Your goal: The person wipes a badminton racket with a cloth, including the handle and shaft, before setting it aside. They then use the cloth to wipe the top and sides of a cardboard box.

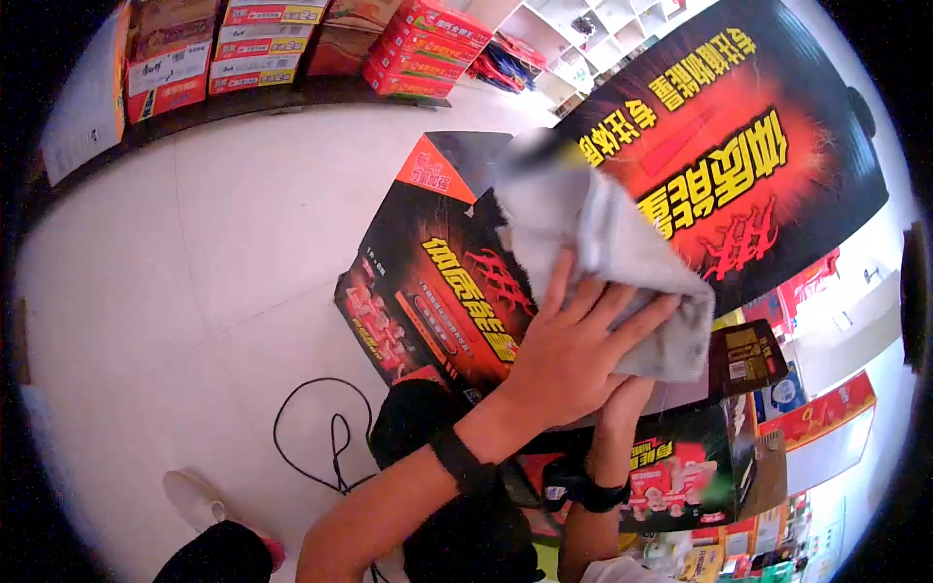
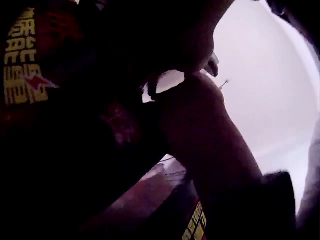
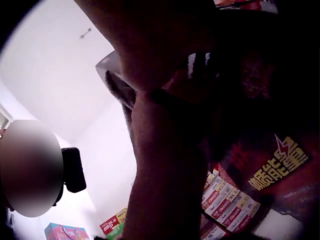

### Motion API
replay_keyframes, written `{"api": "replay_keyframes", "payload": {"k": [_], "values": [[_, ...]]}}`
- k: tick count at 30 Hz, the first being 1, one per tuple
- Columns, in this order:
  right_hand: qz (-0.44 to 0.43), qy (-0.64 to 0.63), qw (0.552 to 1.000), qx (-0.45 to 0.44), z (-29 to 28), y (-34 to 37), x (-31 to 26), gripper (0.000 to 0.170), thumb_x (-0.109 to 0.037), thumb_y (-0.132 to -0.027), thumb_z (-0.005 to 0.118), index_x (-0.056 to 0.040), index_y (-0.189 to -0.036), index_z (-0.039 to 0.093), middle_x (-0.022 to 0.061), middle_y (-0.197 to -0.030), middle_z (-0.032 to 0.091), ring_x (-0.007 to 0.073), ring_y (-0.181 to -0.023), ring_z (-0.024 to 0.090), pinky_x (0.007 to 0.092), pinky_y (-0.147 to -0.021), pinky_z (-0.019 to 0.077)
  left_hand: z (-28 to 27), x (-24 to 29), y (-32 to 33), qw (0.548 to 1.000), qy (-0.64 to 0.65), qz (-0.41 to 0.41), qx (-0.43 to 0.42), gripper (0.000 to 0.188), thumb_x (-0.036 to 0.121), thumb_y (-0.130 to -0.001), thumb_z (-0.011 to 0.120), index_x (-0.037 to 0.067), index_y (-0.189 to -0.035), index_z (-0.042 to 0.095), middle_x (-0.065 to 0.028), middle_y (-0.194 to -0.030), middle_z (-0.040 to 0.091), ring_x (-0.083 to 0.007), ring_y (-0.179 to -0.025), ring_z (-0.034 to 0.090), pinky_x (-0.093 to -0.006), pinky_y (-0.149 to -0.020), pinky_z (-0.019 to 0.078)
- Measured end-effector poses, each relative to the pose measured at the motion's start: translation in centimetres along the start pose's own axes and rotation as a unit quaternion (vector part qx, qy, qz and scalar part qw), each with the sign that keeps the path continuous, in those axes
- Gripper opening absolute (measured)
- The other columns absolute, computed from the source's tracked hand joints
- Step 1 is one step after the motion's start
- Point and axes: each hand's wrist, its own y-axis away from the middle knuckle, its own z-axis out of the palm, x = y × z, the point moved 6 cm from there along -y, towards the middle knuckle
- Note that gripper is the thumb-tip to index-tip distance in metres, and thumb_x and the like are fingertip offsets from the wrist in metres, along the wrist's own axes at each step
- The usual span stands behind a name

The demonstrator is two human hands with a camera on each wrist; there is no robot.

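Observation:
In the head view a grey cloth [image 1: 671, 335] lies over the middle of a black-and-red printed cardboard display, between its large upper panel [image 1: 816, 117] and its side panel [image 1: 389, 233]. My left hand [image 1: 573, 360] rests on the cloth with fingers spread, pressing it. My right hand [image 1: 627, 394] is just below and behind the left one, its fingers hidden by the cloth and the left hand. Both wrist views are very dark; the crossing arms and yellow print on the display [image 2: 25, 65] [image 3: 277, 165] show there, but no clear fingers.
Stacked product boxes [image 1: 262, 44] stand along a dark shelf edge at the upper left, beside red boxes [image 1: 423, 49]. A black cable [image 1: 340, 437] loops on the pale floor near my shoe [image 1: 194, 496]. White shelving [image 1: 603, 39] stands behind, and more packaged goods [image 1: 826, 428] at right.

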Motion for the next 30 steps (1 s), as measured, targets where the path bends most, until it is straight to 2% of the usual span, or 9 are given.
{"api": "replay_keyframes", "payload": {"k": [2, 6, 7, 9, 13, 16, 23, 26, 30], "values": [[-0.009, 0.141, 0.989, -0.043, -0.1, -0.3, -0.3, 0.059, -0.032, -0.096, 0.029, -0.0014, -0.141, 0.009, 0.0149, -0.146, 0.015, 0.0257, -0.134, 0.017, 0.038, -0.109, 0.0154, -0.9, 0.3, -2.2, 0.999, 0.011, 0.048, 0.016, 0.069, 0.028, -0.067, 0.064, 0.02, -0.132, 0.041, -0.0143, -0.127, 0.043, -0.0351, -0.124, 0.033, -0.0563, -0.106, 0.0106], [-0.025, 0.065, 0.998, 0.004, -1.4, 0.1, -0.1, 0.06, -0.036, -0.096, 0.025, 0.0059, -0.137, 0.014, 0.0189, -0.14, 0.024, 0.0259, -0.13, 0.023, 0.0361, -0.106, 0.0192, -2.8, 0.0, -6.4, 0.994, -0.046, 0.037, 0.097, 0.074, 0.023, -0.065, 0.068, 0.02, -0.133, 0.039, -0.0166, -0.139, 0.03, -0.0387, -0.132, 0.019, -0.063, -0.102, 0.0089], [0.017, 0.123, 0.992, 0.026, -1.6, 0.5, -1.6, 0.058, -0.033, -0.095, 0.033, 0.0063, -0.135, 0.017, 0.0175, -0.135, 0.031, 0.0239, -0.125, 0.03, 0.0355, -0.105, 0.0218, -2.8, -0.4, -6.3, 0.993, -0.062, 0.007, 0.098, 0.072, 0.025, -0.068, 0.066, 0.021, -0.134, 0.038, -0.0181, -0.14, 0.028, -0.0404, -0.132, 0.018, -0.0636, -0.101, 0.0088], [-0.036, 0.158, 0.985, 0.066, -1.3, 1.5, -5.6, 0.055, -0.025, -0.091, 0.045, 0.0061, -0.131, 0.025, 0.0179, -0.131, 0.036, 0.0267, -0.12, 0.037, 0.0377, -0.104, 0.025, -2.3, -1.0, -5.4, 0.989, -0.095, -0.051, 0.097, 0.069, 0.03, -0.073, 0.06, 0.024, -0.136, 0.035, -0.0211, -0.142, 0.022, -0.044, -0.132, 0.014, -0.0647, -0.1, 0.0086], [-0.287, 0.105, 0.952, -0.001, 0.0, 4.3, -12.3, 0.044, -0.014, -0.081, 0.056, -0.0003, -0.121, 0.043, 0.0188, -0.126, 0.045, 0.0367, -0.115, 0.043, 0.0466, -0.101, 0.029, 0.2, 0.3, -1.3, 0.988, -0.066, -0.142, 0.013, 0.069, 0.03, -0.07, 0.064, 0.025, -0.134, 0.039, -0.0158, -0.127, 0.04, -0.04, -0.122, 0.031, -0.0694, -0.097, 0.0089], [-0.308, 0.3, 0.868, -0.247, 2.4, 4.4, -15.4, 0.034, -0.018, -0.079, 0.057, -0.004, -0.11, 0.056, 0.0169, -0.126, 0.047, 0.0411, -0.119, 0.04, 0.0482, -0.103, 0.0246, 1.2, 2.3, -0.9, 0.993, -0.049, -0.091, 0.06, 0.053, 0.039, -0.076, 0.052, 0.025, -0.127, 0.048, -0.0123, -0.121, 0.045, -0.0368, -0.119, 0.035, -0.0695, -0.098, 0.0077], [-0.322, 0.432, 0.84, -0.07, 4.1, -0.4, -15.8, 0.039, -0.015, -0.084, 0.043, 0.0037, -0.117, 0.051, 0.0228, -0.133, 0.04, 0.0372, -0.13, 0.029, 0.0448, -0.106, 0.0175, -0.1, 1.9, -6.2, 0.986, -0.079, 0.106, 0.103, 0.049, 0.032, -0.079, 0.046, 0.019, -0.126, 0.048, -0.0114, -0.14, 0.031, -0.0371, -0.133, 0.017, -0.0662, -0.1, 0.0072], [-0.35, 0.448, 0.82, -0.064, 5.8, -1.6, -15.7, 0.043, -0.012, -0.082, 0.042, 0.0024, -0.122, 0.047, 0.0208, -0.136, 0.037, 0.0358, -0.131, 0.026, 0.0463, -0.107, 0.0142, -0.6, 0.8, -6.0, 0.984, -0.093, -0.022, 0.151, 0.052, 0.033, -0.082, 0.044, 0.021, -0.133, 0.04, -0.0142, -0.142, 0.027, -0.0375, -0.134, 0.016, -0.0647, -0.101, 0.0074], [-0.323, 0.553, 0.756, -0.132, 8.1, -1.7, -13.7, 0.049, -0.014, -0.083, 0.041, -0.001, -0.13, 0.039, 0.0182, -0.14, 0.03, 0.0382, -0.133, 0.019, 0.0508, -0.107, 0.0089, 0.9, 0.2, -3.4, 0.932, -0.272, -0.232, 0.052, 0.053, 0.045, -0.088, 0.043, 0.022, -0.135, 0.037, -0.0139, -0.142, 0.025, -0.04, -0.13, 0.021, -0.0595, -0.101, 0.0182]]}}
